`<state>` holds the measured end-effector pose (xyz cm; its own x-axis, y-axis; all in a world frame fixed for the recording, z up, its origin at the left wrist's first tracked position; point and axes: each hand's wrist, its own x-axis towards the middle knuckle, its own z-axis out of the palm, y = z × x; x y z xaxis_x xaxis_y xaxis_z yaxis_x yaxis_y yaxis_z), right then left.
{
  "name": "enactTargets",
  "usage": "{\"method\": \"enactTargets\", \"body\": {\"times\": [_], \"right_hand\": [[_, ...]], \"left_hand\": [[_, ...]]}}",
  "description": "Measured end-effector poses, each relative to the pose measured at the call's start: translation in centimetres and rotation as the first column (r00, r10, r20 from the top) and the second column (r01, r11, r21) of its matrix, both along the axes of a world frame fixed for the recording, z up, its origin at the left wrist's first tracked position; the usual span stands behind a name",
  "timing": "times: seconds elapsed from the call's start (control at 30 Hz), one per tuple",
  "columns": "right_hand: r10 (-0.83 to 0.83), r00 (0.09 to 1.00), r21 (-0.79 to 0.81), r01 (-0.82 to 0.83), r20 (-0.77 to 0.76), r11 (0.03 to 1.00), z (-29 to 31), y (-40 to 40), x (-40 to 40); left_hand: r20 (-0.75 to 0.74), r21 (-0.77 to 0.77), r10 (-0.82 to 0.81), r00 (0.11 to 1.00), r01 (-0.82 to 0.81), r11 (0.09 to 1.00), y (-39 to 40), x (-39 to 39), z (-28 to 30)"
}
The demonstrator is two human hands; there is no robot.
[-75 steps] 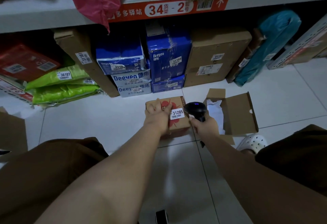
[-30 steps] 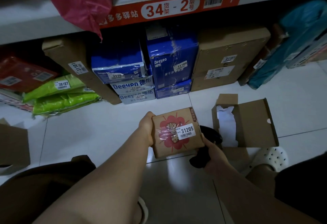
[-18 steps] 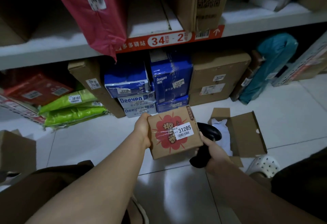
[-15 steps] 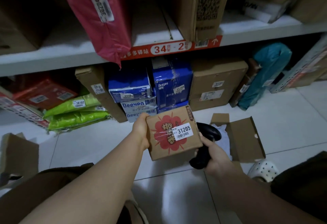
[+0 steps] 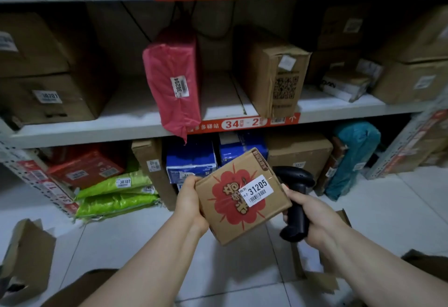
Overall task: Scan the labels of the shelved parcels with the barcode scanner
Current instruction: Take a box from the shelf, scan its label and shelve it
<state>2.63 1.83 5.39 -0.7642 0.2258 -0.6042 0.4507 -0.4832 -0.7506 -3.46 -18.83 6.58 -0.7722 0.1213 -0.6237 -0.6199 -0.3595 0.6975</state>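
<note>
My left hand (image 5: 190, 201) grips the left side of a small brown carton (image 5: 242, 197) with a red flower print and a white label reading 31205. The carton is lifted off the floor and tilted, label facing me. My right hand (image 5: 312, 217) holds a black barcode scanner (image 5: 297, 200) by its handle, just right of and partly behind the carton. The scanner head sits behind the carton's upper right corner. Parcels fill the shelves behind: a pink bag (image 5: 174, 83) labelled 30204 and a brown box (image 5: 274, 76) with a QR code on the middle shelf.
Blue wrapped packs (image 5: 191, 158), green bags (image 5: 114, 192) and a teal parcel (image 5: 351, 158) stand on the floor under the lowest shelf board (image 5: 97, 129). An open carton (image 5: 26, 258) lies at the left. Torn cardboard (image 5: 315, 280) lies on the white tiles under my right arm.
The carton has risen from the floor with my left hand and tilted toward me. My view has lifted, showing the middle shelf. The scanner stays in my right hand beside it.
</note>
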Motion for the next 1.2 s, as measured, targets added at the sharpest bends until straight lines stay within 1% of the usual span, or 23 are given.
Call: {"method": "enactTargets", "body": {"times": [0.1, 0.17, 0.27, 0.4, 0.5, 0.6, 0.67, 0.73, 0.9, 1.03, 1.2], "right_hand": [[0.05, 0.995, 0.081, -0.043, -0.091, 0.996, 1.3, 0.8, -0.3], [0.051, 0.984, 0.071, -0.039, -0.172, 0.997, 1.6, 0.9, -0.4], [0.043, 0.956, 0.068, -0.024, -0.291, 0.997, 1.9, 0.5, -0.7], [0.044, 0.907, 0.056, -0.022, -0.419, 0.998, 3.2, 0.2, -1.4], [0.044, 0.871, 0.058, -0.018, -0.489, 0.998, 4.3, 0.5, -1.8], [0.037, 0.857, 0.07, -0.001, -0.515, 0.998, 5.0, 0.7, -2.5], [0.025, 0.845, 0.044, -0.001, -0.534, 0.999, 5.4, 0.9, -3.0], [0.013, 0.838, 0.026, 0.001, -0.546, 1.0, 5.7, 0.9, -3.7], [-0.002, 0.81, -0.007, -0.003, -0.587, 1.0, 6.2, 0.7, -5.3], [0.006, 0.807, 0.0, -0.008, -0.59, 1.0, 6.5, 0.7, -6.7], [0.042, 0.803, 0.1, 0.022, -0.595, 0.995, 7.3, 0.6, -8.4]], "left_hand": [[-0.049, 0.068, 0.011, 0.999, -0.008, 0.998, 0.2, 0.0, 1.1], [-0.1, 0.106, 0.024, 0.995, -0.014, 0.994, 0.3, -0.1, 2.0], [-0.163, 0.177, 0.085, 0.983, -0.056, 0.983, 0.0, -0.6, 3.0], [-0.251, 0.207, 0.105, 0.962, -0.053, 0.977, -0.4, -1.3, 3.8], [-0.286, 0.259, 0.118, 0.951, -0.042, 0.965, -0.2, -1.7, 4.1], [-0.299, 0.281, 0.124, 0.946, -0.037, 0.959, -0.1, -2.3, 4.1], [-0.298, 0.307, 0.13, 0.946, -0.034, 0.951, 0.0, -2.9, 4.0], [-0.283, 0.371, 0.16, 0.946, -0.046, 0.927, 0.1, -3.5, 3.9], [-0.165, 0.547, 0.248, 0.955, -0.121, 0.829, 0.6, -4.9, 2.9], [-0.106, 0.584, 0.286, 0.952, -0.173, 0.793, 1.1, -6.5, 2.5], [-0.051, 0.609, 0.365, 0.929, -0.261, 0.749, 2.0, -9.3, 2.1]]}}
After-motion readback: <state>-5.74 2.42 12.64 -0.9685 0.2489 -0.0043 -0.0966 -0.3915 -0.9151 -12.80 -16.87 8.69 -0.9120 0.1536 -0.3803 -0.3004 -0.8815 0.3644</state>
